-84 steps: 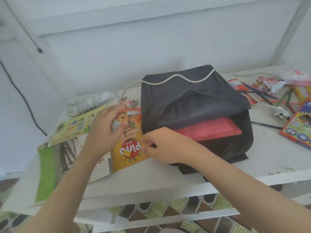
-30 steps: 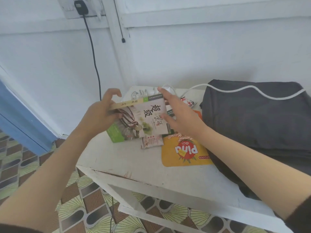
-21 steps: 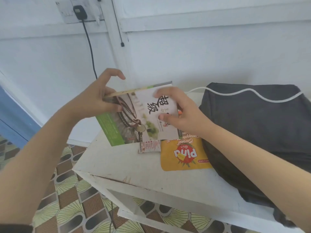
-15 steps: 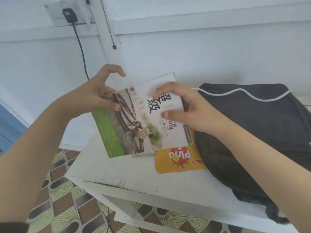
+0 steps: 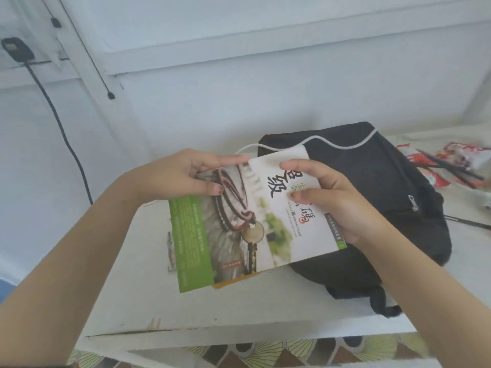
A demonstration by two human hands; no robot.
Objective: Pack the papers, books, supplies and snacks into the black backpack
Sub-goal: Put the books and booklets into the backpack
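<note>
I hold a white and green book (image 5: 247,227) with black characters on its cover, flat above the left part of the white table (image 5: 239,312). My left hand (image 5: 183,173) grips its far left corner. My right hand (image 5: 326,197) grips its right side, thumb on the cover. The black backpack (image 5: 377,197) lies just right of the book, partly under its right edge, with a white cord (image 5: 342,144) over its top. An orange snack pack (image 5: 225,282) peeks out from beneath the book's near edge.
Red and white snack packets (image 5: 462,160) and dark pencils (image 5: 451,168) lie at the far right behind the backpack. A black cable (image 5: 61,128) runs down the white wall from a plug at the left. Patterned floor tiles show below the table's front edge.
Both hands lifted the book off the table and carried it right, toward the backpack. It now covers most of the orange snack pack. The view swung right.
</note>
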